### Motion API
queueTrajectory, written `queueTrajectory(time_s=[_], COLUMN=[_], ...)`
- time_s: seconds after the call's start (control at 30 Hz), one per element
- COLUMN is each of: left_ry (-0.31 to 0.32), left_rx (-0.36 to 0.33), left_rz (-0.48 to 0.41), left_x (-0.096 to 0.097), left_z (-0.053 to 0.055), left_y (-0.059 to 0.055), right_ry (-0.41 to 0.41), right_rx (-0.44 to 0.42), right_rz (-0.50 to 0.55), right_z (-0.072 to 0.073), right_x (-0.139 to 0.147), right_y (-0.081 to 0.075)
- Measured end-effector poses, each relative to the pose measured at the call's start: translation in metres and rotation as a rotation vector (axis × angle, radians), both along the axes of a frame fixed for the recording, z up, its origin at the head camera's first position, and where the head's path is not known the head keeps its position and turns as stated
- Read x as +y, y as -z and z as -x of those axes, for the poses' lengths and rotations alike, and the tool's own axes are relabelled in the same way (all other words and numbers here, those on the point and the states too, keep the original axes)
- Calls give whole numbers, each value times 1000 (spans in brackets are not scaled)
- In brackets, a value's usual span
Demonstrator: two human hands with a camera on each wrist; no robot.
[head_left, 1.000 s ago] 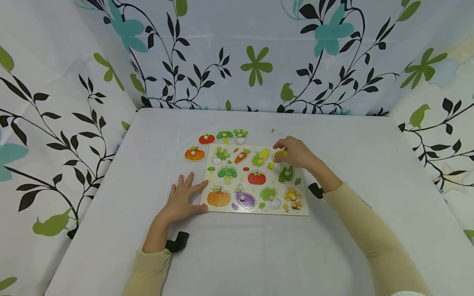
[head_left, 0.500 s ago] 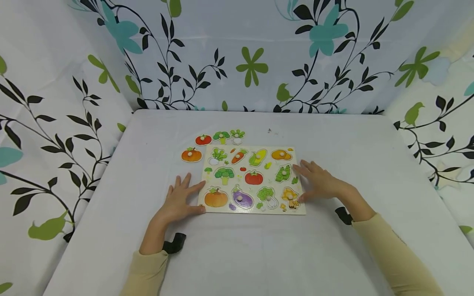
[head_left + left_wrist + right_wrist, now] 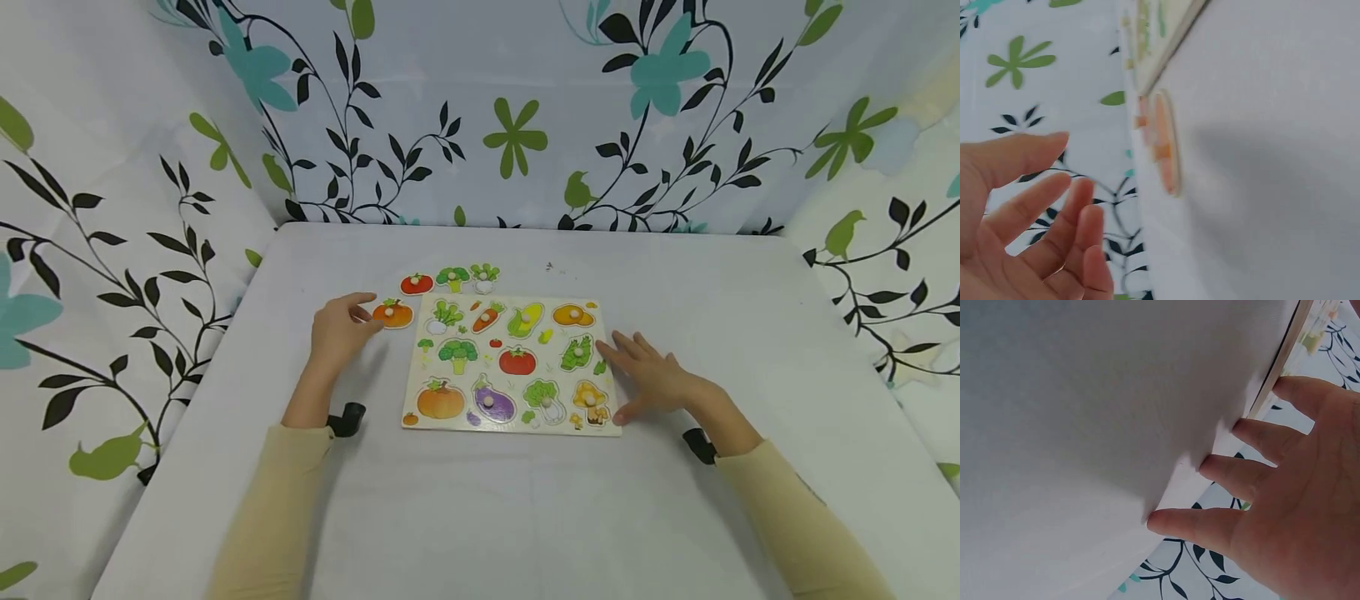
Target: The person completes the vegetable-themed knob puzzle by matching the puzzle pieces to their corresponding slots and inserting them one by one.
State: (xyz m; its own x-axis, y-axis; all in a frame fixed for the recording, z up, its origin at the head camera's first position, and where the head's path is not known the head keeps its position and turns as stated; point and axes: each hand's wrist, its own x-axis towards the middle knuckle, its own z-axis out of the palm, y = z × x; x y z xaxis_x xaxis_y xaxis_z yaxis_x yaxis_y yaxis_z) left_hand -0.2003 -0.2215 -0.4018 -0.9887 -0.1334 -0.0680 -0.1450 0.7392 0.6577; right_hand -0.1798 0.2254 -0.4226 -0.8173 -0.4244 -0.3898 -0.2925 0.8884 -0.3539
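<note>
A wooden vegetable puzzle board point(image 3: 480, 429) lies on the white table. Off its upper left corner sits a loose orange pumpkin piece point(image 3: 392, 314) with a small knob. My left hand point(image 3: 339, 331) hovers just left of that piece, thumb and forefinger parted. In the left wrist view, a gap shows between the fingertips point(image 3: 1063, 140) and the pumpkin piece point(image 3: 1164, 144). My right hand point(image 3: 652, 377) is spread at the board's right edge, its thumb and fingertips point(image 3: 1280, 384) touching there. Potato, corn, pea, eggplant and mushroom pictures show on the board.
Behind the board's upper left edge lie a loose tomato piece point(image 3: 416, 284), a broccoli piece point(image 3: 453, 278) and a white-and-green radish-like piece point(image 3: 485, 277). Leaf-patterned cloth point(image 3: 420, 83) hangs around the table point(image 3: 465, 517).
My right hand has let go of the potato piece, now in the board's upper right, and moved to the right edge. My left hand has left the left edge and moved up beside the pumpkin piece.
</note>
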Motion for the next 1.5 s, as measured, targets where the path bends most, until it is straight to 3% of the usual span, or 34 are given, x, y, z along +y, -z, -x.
queueTrajectory(time_s=[0.17,0.37,0.53,0.67,0.8,0.9,1.17,1.33,1.5], left_ry=[-93,-163,-169,-181,-210,-201,-49,-17,0], left_rx=[-78,-173,-182,-173,-146,-139,-81,-84,-113], left_rz=[-39,-7,45,64,30,-13,-26,-40,-24], left_x=[1,5,7,6,4,6,33,52,64], left_z=[30,43,48,45,34,18,-40,-62,-72], left_y=[22,47,45,39,30,21,5,6,14], right_ry=[4,-7,-16,-19,-31,-33,-13,-6,-10], right_rx=[-3,5,13,10,17,21,9,5,11], right_rz=[17,1,-5,-6,-7,-13,-9,-5,-12], right_z=[-6,-9,-9,-7,-4,-3,-2,-2,-2], right_x=[4,7,6,6,5,4,2,3,3], right_y=[7,12,7,6,6,5,1,1,2])
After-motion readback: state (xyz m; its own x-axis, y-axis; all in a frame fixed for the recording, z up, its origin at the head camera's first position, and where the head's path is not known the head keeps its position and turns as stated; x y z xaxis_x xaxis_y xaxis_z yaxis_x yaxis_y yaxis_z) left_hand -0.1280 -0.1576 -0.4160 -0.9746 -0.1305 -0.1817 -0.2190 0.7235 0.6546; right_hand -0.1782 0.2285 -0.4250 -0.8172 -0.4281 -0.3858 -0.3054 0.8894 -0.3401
